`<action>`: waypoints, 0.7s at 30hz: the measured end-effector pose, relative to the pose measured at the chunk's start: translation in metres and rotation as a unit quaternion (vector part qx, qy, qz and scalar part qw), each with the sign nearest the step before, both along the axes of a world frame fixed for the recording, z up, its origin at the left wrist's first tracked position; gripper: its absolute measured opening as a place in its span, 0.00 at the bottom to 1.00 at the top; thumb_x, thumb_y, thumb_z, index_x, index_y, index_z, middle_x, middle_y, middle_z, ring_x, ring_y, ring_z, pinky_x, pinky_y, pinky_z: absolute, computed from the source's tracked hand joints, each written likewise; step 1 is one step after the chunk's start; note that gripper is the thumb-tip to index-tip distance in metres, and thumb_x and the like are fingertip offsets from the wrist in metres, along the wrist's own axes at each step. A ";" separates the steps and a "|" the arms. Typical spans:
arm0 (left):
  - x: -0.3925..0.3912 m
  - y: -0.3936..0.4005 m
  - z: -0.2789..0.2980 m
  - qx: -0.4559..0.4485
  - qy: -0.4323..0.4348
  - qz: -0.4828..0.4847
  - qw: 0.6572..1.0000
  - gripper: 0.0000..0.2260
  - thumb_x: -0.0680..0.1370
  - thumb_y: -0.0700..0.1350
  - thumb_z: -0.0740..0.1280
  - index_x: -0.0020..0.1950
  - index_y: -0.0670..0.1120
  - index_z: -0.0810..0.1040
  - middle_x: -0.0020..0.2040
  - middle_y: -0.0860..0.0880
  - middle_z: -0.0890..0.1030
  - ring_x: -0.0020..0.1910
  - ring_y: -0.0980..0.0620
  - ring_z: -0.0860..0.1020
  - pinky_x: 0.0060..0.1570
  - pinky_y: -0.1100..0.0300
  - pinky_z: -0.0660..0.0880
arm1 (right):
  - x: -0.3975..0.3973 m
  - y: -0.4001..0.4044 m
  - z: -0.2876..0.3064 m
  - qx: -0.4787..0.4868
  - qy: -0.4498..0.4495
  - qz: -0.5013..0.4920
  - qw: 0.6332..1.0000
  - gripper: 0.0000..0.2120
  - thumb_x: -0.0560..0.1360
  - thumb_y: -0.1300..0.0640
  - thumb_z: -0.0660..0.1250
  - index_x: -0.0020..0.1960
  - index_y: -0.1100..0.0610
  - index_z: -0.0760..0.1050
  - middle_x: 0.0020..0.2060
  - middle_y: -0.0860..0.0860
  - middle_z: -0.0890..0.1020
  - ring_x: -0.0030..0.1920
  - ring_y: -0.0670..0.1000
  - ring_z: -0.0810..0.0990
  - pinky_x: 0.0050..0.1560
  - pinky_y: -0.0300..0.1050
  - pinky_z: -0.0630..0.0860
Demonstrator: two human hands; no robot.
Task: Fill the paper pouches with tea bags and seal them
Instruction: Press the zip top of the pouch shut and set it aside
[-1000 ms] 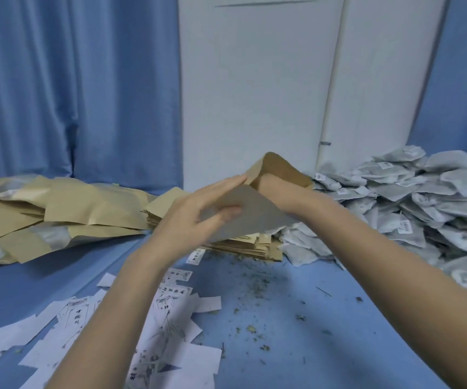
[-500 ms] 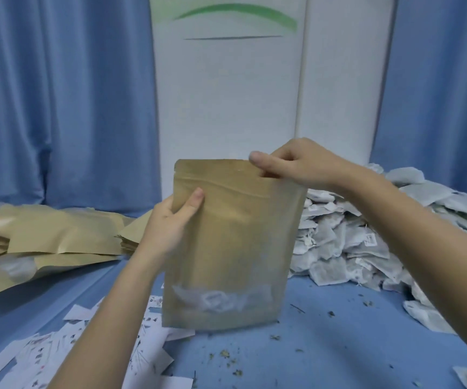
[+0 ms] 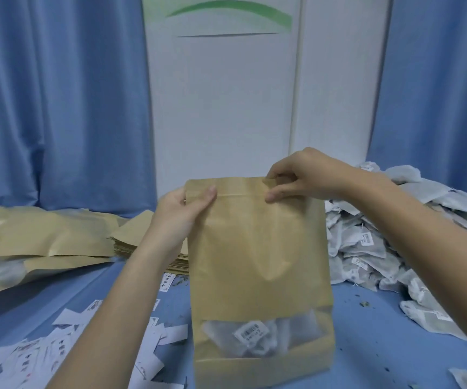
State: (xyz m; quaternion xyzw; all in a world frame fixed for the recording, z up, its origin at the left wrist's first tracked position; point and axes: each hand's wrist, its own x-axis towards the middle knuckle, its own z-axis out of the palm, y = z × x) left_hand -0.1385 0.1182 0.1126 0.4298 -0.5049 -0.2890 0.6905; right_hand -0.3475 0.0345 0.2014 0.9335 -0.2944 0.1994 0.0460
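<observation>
room: blue curtains (image 3: 58, 108) hang behind the blue table (image 3: 367, 332), with a white panel (image 3: 226, 108) between them.
pouch: the brown paper pouch (image 3: 257, 248) stands upright on the table, in the middle before me.
window: low on the pouch, a clear window shows tea bags (image 3: 252, 336) inside, one with a small printed label.
left hand: my left hand (image 3: 183, 210) holds the pouch's upper left corner, thumb on the front near the top strip.
right hand: my right hand (image 3: 299, 175) pinches the pouch's top edge at its right part, thumb in front and fingers curled over.
left of pouch: flat empty pouches (image 3: 44, 237) lie in a pile; white paper slips (image 3: 58, 355) are scattered nearer to me.
right of pouch: loose tea bag heap (image 3: 395, 242) lies on the table.
</observation>
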 end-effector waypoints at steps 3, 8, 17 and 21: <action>-0.007 -0.007 -0.001 -0.040 -0.024 0.094 0.994 0.07 0.75 0.47 0.70 0.43 0.43 0.79 0.35 0.54 0.83 0.34 0.59 0.80 0.35 0.67 0.76 | -0.004 -0.007 -0.003 -0.015 -0.038 -0.005 0.999 0.10 0.67 0.42 0.72 0.38 0.46 0.75 0.23 0.43 0.71 0.31 0.34 0.70 0.33 0.30 0.66; -0.012 -0.013 -0.005 -0.066 -0.067 0.159 0.983 0.08 0.75 0.50 0.69 0.43 0.46 0.79 0.38 0.54 0.83 0.38 0.56 0.80 0.43 0.57 0.75 | -0.003 -0.005 -0.009 -0.047 -0.075 0.005 0.996 0.13 0.67 0.42 0.71 0.48 0.45 0.75 0.42 0.40 0.74 0.44 0.41 0.72 0.48 0.40 0.71; -0.031 -0.016 -0.015 -0.063 -0.015 0.078 0.995 0.15 0.69 0.58 0.69 0.45 0.47 0.74 0.34 0.51 0.83 0.33 0.56 0.80 0.32 0.64 0.74 | 0.030 0.011 -0.005 0.001 -0.035 0.027 0.999 0.10 0.70 0.44 0.70 0.46 0.49 0.80 0.32 0.39 0.76 0.35 0.40 0.74 0.33 0.28 0.68; -0.029 -0.017 -0.017 -0.065 -0.001 0.079 0.995 0.09 0.74 0.49 0.70 0.44 0.43 0.76 0.35 0.46 0.83 0.35 0.51 0.79 0.38 0.58 0.73 | 0.030 0.010 -0.011 0.022 -0.033 0.026 0.999 0.10 0.72 0.45 0.69 0.45 0.51 0.80 0.33 0.41 0.77 0.35 0.40 0.74 0.33 0.28 0.67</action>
